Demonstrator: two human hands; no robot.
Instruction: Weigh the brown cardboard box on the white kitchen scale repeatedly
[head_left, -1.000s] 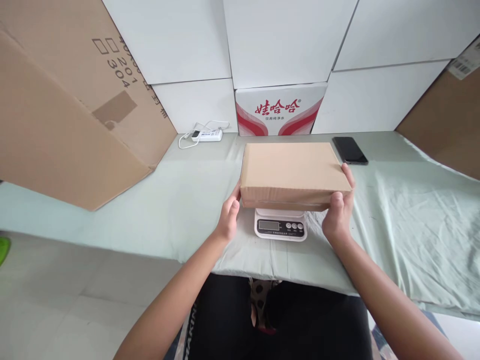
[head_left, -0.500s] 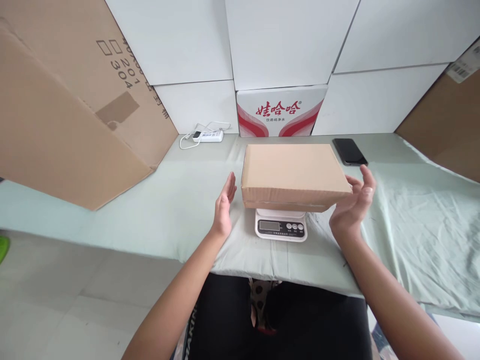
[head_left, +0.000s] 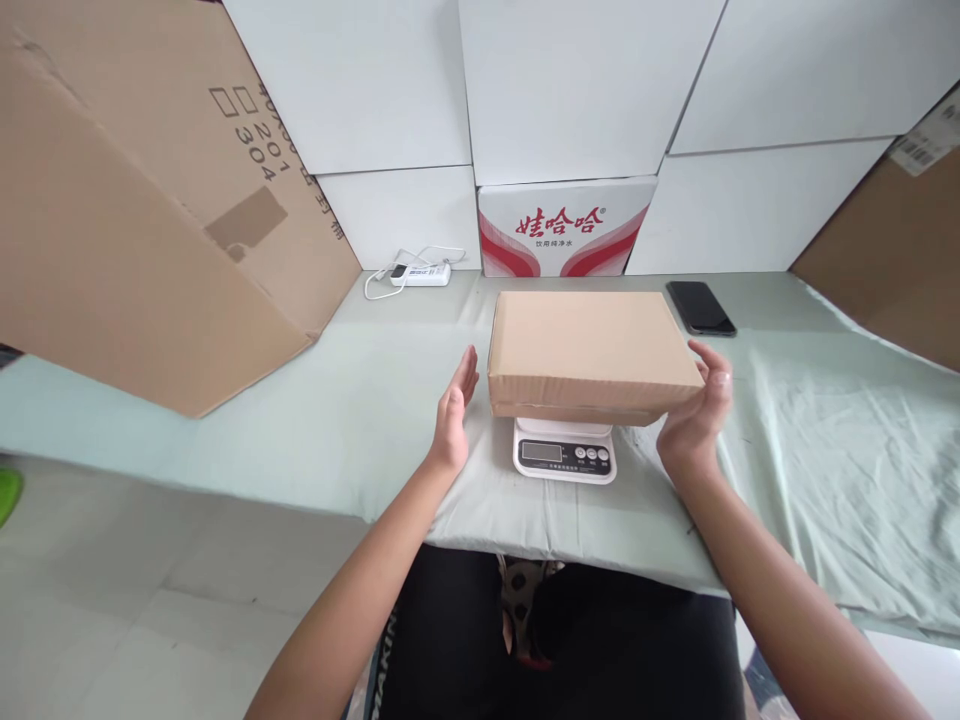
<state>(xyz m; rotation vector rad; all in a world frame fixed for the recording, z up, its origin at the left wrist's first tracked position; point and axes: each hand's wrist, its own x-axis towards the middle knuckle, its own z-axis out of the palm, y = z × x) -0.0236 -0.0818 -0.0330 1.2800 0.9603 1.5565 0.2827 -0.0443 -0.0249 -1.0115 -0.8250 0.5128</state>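
A closed brown cardboard box [head_left: 589, 335] rests on a white kitchen scale [head_left: 566, 478], covering most of it. The front panel with its grey display and several round buttons shows below the box; I read no digits. My left hand [head_left: 454, 415] is open just left of the box, palm turned toward it, with a small gap between. At the box's right end, my right hand [head_left: 699, 415] has bent, parted fingers beside the corner. It seems to touch the box there, without gripping it.
Behind the box stands a white-and-red carton [head_left: 566, 230] among stacked white boxes. A black phone [head_left: 701, 307] lies back right, and a white device with a cable [head_left: 420, 273] back left. Large cardboard boxes flank the cloth-covered table [head_left: 300, 440] on the left and right.
My right hand has moved slightly left, in against the box's right end, and its raised fingers have bent lower. My left hand, box and scale keep about the same places.
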